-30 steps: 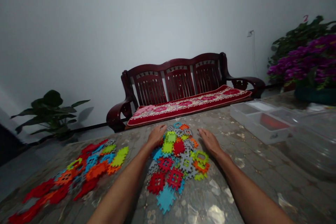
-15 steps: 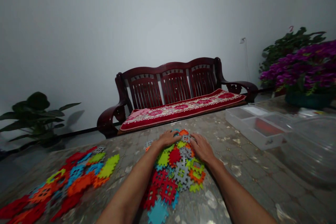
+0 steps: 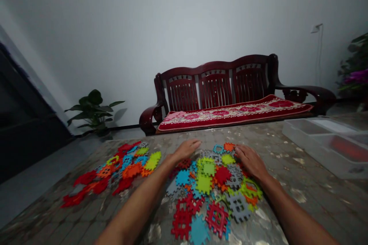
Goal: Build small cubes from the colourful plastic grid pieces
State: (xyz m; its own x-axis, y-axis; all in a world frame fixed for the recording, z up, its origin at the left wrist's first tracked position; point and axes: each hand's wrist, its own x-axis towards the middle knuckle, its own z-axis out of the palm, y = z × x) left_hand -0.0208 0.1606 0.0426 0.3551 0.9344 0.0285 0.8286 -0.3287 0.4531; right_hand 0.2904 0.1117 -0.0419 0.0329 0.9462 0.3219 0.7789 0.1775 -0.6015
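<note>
A pile of interlocking toothed plastic blocks in lime, red, blue, orange and grey lies on the table between my forearms. My left hand rests at the pile's far left edge, fingers stretched forward, with dark red pieces partly under the wrist. On the far right side my right hand lies flat, its fingertips by an orange piece. Neither hand grips a block. A light blue piece and red lattice pieces lie nearest to me.
A second group of similar blocks spreads over the left of the stone-patterned table. At right stands a clear plastic compartment box with something red inside. A wooden bench stands beyond the table, with a potted plant at left.
My view has turned left. My left hand has moved off the top of the pile to its left edge, and more blocks show between the hands, spread wider.
</note>
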